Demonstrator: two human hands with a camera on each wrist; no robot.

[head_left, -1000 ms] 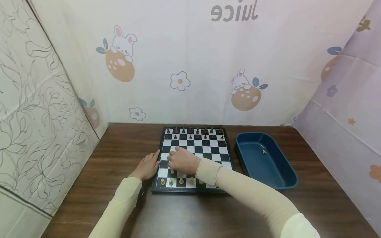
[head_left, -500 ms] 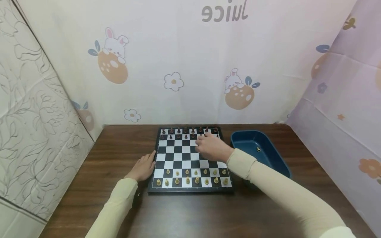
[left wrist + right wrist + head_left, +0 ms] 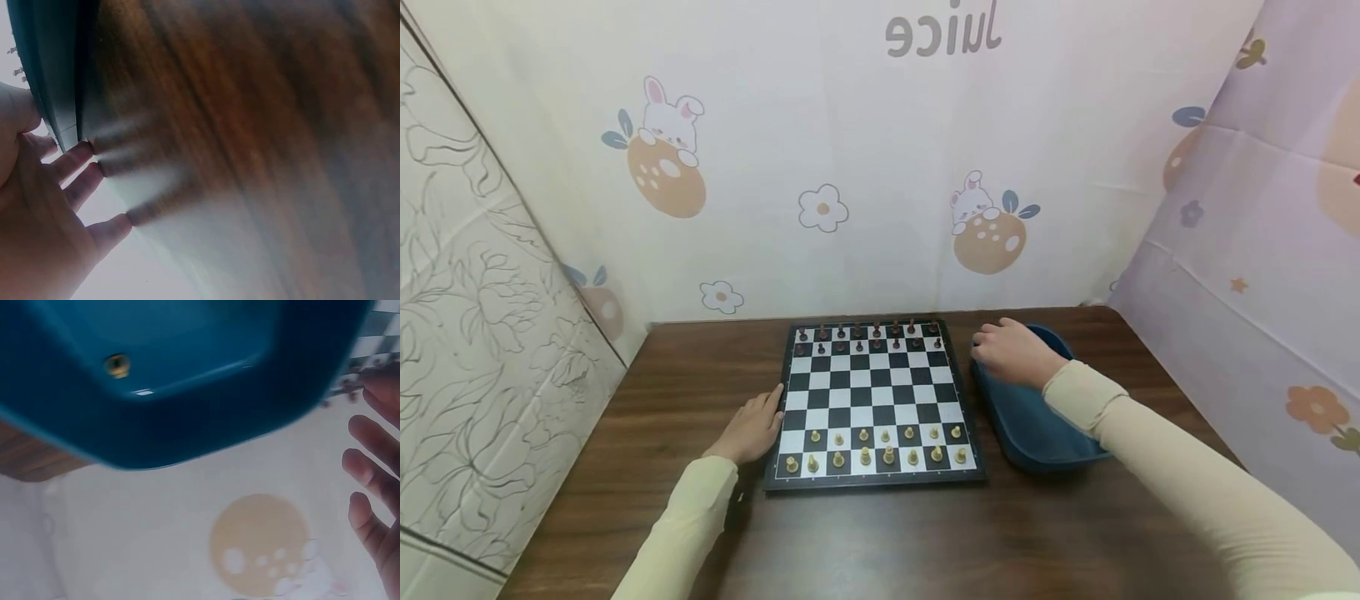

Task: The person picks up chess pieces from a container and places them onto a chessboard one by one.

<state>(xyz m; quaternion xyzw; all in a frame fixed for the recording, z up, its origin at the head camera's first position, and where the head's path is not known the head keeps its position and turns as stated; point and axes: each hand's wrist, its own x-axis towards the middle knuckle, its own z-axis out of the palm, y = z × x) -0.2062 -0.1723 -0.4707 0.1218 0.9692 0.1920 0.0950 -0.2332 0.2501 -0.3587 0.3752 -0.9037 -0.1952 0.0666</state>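
Observation:
A black-framed chessboard [image 3: 871, 387] lies on the wooden table, with two rows of pale yellow chess pieces [image 3: 888, 455] on its near side and two rows of dark red pieces [image 3: 876, 332] along its far side. My left hand [image 3: 748, 427] rests on the table, its extended fingertips against the board's left edge. My right hand [image 3: 1018, 353] is above the left side of a blue tray [image 3: 1052, 465], fingers loosely bent and apart. Nothing shows in its grasp in the right wrist view. That view reveals one yellow chess piece [image 3: 117, 365] inside the tray, which my hand hides in the head view.
The brown wooden table [image 3: 865, 542] reaches back to a printed curtain [image 3: 880, 167] behind the board and tray. A panel with a flower pattern [image 3: 467, 333] stands at the left, and another stretch of curtain at the right.
My right hand has left the near-left part of the board and crossed rightward over it to above the tray. My left hand stays at the board's edge. The head view has turned slightly right.

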